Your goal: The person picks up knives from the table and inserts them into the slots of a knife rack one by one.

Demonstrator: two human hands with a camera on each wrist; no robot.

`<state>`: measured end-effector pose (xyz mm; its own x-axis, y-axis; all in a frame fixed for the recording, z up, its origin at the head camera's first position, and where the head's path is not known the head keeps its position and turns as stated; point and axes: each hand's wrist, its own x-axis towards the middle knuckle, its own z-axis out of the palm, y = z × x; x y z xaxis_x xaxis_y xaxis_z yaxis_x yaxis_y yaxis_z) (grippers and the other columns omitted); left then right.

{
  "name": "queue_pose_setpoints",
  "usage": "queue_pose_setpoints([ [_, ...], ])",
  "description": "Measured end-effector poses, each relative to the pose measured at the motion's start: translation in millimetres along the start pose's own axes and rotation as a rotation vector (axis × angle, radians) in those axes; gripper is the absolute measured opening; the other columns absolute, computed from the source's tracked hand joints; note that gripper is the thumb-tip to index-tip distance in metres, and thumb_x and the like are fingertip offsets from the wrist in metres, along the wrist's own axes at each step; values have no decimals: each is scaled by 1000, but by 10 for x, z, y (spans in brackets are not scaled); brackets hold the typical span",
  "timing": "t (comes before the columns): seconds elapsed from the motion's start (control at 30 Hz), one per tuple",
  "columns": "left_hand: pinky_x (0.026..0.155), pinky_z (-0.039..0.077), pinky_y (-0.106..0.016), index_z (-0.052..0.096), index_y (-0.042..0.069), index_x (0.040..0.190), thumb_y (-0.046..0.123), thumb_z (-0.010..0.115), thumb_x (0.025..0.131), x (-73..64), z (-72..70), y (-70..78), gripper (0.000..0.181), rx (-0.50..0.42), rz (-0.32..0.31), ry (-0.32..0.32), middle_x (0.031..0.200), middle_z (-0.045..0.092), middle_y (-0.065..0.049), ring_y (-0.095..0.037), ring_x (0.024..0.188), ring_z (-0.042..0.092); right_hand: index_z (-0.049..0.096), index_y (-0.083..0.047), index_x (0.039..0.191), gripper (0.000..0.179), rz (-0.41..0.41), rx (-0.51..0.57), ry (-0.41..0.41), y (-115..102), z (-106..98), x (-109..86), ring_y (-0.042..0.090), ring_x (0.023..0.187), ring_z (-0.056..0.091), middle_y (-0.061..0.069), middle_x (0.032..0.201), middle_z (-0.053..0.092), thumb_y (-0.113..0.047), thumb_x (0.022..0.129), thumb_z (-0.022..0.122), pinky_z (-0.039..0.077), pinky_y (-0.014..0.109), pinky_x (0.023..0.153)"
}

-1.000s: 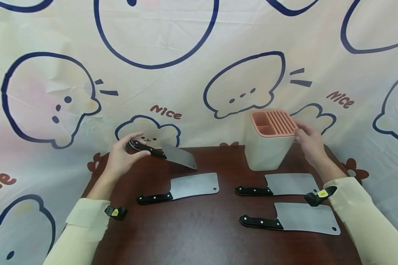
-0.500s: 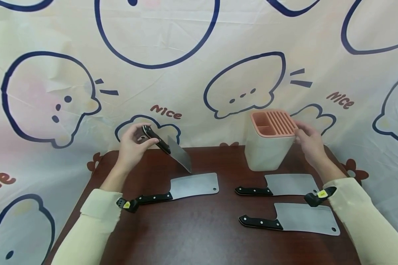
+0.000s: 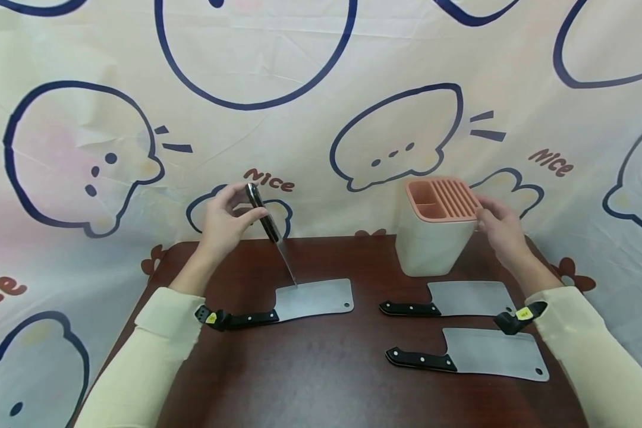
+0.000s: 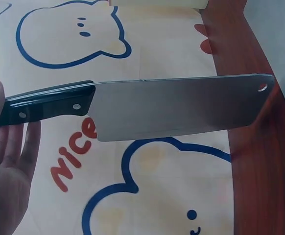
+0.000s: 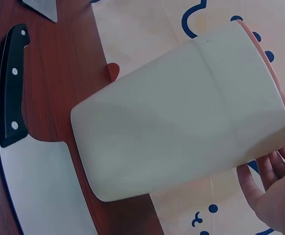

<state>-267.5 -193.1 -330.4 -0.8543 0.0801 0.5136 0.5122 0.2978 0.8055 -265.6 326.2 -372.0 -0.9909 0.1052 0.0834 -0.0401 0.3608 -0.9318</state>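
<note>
My left hand [image 3: 222, 223] pinches a cleaver [image 3: 268, 223] by its black riveted handle, thumb and fingers on opposite sides. Its blade tilts down to the right and looks nearly edge-on in the head view. In the left wrist view, the broad steel blade [image 4: 177, 107] with a hole near its end shows in full. At the back right, a cream knife block [image 3: 433, 249] with a slotted pink-orange top stands upright on the table. My right hand [image 3: 500, 229] holds that block at its right side near the rim; some fingertips are hidden behind it.
A second cleaver [image 3: 315, 298] lies flat below the raised one. Two more, an upper cleaver [image 3: 465, 297] and a lower cleaver [image 3: 497, 355], lie in front of the block. Patterned cloth [image 3: 299, 142] stands behind the brown table [image 3: 321, 380].
My left hand has lifted the cleaver's handle and moved a little right. The blade has swung from slanting to pointing steeply down. My right hand and the knife block have stayed put.
</note>
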Motion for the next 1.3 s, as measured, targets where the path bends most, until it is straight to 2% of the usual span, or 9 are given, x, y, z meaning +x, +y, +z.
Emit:
queue_pose_setpoints([
  [0.2,89,55,-23,60,0,136,2,80,86,73,14,110,53,48,15,-42,109,68,-14,-11,97,65,29,-11,160,67,-13,-97,-64,-31,-71,-9,39,142,40,16,162,33,-50,107,42,35,61,113],
  [0.27,92,56,-30,61,3,136,3,80,86,103,22,156,53,58,18,-53,108,68,-13,-13,95,65,28,-10,160,69,-23,-124,-89,-40,-100,2,39,142,40,18,162,33,-51,106,42,36,61,112],
  [0.4,94,54,-31,62,6,136,7,80,87,170,42,255,52,80,15,-76,107,68,-11,-15,95,65,24,-9,161,74,-12,-170,-132,-80,-134,29,41,144,37,19,163,30,-53,105,44,35,63,111],
  [0.5,91,54,-26,60,4,136,8,80,88,228,76,310,52,74,25,-101,108,69,-12,-17,97,66,21,-8,162,79,-6,-207,-162,-124,-158,33,45,144,35,23,163,27,-55,104,45,34,66,110],
  [0.63,92,55,-31,60,4,135,8,80,88,297,135,389,51,46,40,-130,109,69,-16,-20,99,67,16,-5,162,82,-3,-243,-190,-214,-185,17,51,140,38,27,163,24,-57,104,44,33,68,110],
  [0.73,95,54,-36,61,5,135,9,80,88,349,189,469,51,51,50,-146,108,69,-16,-18,98,65,15,-4,162,83,-11,-287,-174,-321,-186,-1,52,141,35,29,162,24,-57,104,42,31,70,109],
  [0.93,94,55,-40,59,5,138,8,80,88,465,350,634,54,52,60,-184,111,69,-12,-20,98,65,16,-8,163,86,-48,-407,-75,-584,-134,-55,54,145,26,29,163,23,-64,102,40,30,76,105],
  [1.13,95,56,-38,60,4,136,9,81,87,550,521,766,54,59,63,-213,112,70,-11,-20,100,65,22,-9,162,82,-132,-395,-47,-869,13,-139,52,142,33,27,161,29,-59,102,47,32,73,106],
  [1.3,93,55,-34,61,2,133,12,82,87,592,662,830,51,45,80,-226,111,70,-11,-20,100,66,28,-8,160,75,-208,-351,-94,-1047,197,-217,46,143,34,25,157,36,-50,104,52,30,69,111],
])
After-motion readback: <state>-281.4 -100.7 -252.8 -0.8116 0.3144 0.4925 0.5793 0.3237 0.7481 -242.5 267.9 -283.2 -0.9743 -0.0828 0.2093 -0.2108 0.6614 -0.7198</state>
